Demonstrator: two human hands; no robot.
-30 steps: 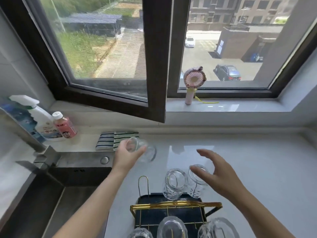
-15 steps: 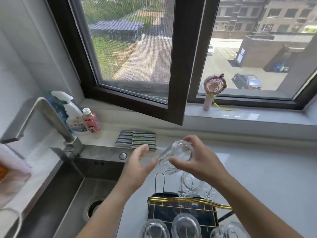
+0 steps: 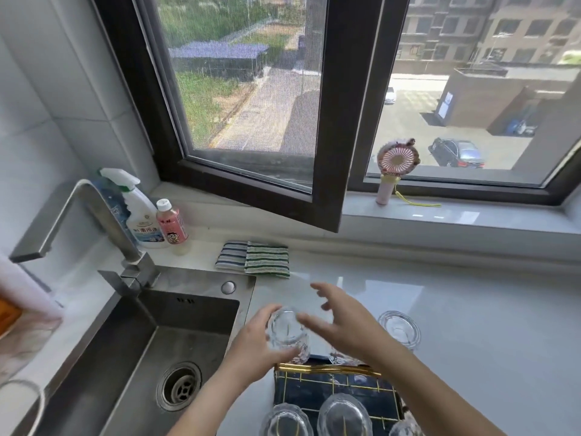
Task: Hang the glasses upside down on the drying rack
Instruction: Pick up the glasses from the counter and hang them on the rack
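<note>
Clear glass, steel sink, glossy countertop

Sink at left of the worktop, drying rack near centre just right of it, folded cloths beyond, two bottles behind the tap, fan on the far windowsill.

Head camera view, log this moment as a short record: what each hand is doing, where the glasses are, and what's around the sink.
left hand: grips a clear glass at the rack's back left corner
right hand: open, fingers spread, beside that glass
drying rack: gold wire, dark tray, on the counter right of the sink
hung glasses: at least three upside down at the front
other glass: behind the right hand
behind sink: spray bottle, small pink bottle, striped cloths
</note>
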